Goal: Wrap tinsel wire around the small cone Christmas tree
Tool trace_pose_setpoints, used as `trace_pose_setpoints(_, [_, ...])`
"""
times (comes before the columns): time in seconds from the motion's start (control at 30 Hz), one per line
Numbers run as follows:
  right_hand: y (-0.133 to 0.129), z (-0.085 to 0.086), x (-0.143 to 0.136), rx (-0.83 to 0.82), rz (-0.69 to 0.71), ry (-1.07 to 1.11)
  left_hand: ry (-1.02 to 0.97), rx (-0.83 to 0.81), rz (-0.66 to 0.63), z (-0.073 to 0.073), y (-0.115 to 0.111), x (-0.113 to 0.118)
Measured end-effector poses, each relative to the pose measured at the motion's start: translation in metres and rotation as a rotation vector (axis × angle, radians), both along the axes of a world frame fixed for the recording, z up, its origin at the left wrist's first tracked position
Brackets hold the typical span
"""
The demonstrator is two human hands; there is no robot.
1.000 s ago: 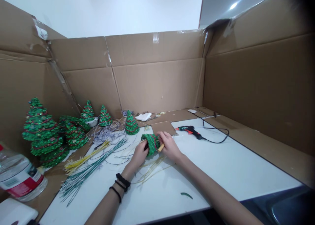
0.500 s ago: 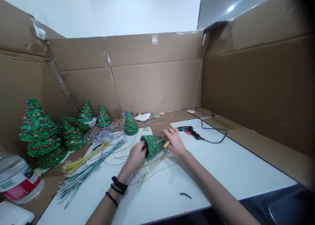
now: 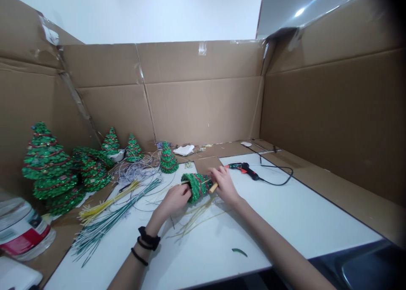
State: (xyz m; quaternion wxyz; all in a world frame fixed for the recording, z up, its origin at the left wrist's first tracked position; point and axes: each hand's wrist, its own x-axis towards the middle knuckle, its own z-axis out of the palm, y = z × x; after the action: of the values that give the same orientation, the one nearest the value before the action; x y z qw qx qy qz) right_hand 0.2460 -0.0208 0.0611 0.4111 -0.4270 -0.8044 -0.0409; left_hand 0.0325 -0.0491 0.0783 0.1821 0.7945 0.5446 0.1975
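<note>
A small green tinsel Christmas tree with red garland lies on its side, its hollow base facing left. My left hand is closed at the base rim, fingertips partly inside and hidden. Thin pale strands stick out beside those fingers. Closed around a wooden-handled awl-like tool, my right hand is at the tree's tip end. The tool's thin shaft points left across the tree. Loose yellowish strands lie on the white board just below the tree.
A black hot glue gun with its cord lies right. Yellow strips, green strips and tangled wire lie left. Several trees, including a large one, stand behind. A plastic bottle stands near left; cardboard walls surround the board.
My left hand has shifted slightly right, and its fingers sit a little differently at the tree's base. My right hand and the tool stay nearly in place. The view has tilted slightly.
</note>
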Motion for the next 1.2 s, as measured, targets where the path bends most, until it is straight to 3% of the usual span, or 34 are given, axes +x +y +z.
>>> trace_pose_setpoints(0.2, [-0.007, -0.001, -0.013, -0.045, 0.111, 0.003, -0.21, 0.022, -0.042, -0.01, 0.004, 0.004])
trace_pose_setpoints(0.33, [-0.002, 0.002, -0.004, 0.001, -0.095, 0.143, -0.259, -0.081, -0.04, -0.008, 0.008, -0.004])
trace_pose_setpoints(0.43, [0.002, 0.001, 0.003, -0.099, -0.184, 0.072, -0.298, -0.148, -0.069, -0.007, 0.012, -0.01])
trace_pose_setpoints(0.53, [0.002, -0.002, 0.002, -0.186, -0.116, 0.007, -0.29, -0.173, -0.084, -0.006, 0.014, -0.016])
trace_pose_setpoints(0.7, [-0.001, -0.005, -0.006, -0.164, -0.003, 0.001, -0.324, -0.193, -0.107, -0.007, 0.013, -0.014])
trace_pose_setpoints(0.97, [-0.01, -0.005, -0.016, -0.061, 0.045, -0.093, -0.593, 0.003, -0.046, -0.031, 0.013, 0.02])
trace_pose_setpoints(1.2, [-0.006, 0.001, -0.012, -0.027, 0.077, -0.146, -0.612, 0.013, 0.029, -0.042, 0.017, 0.021])
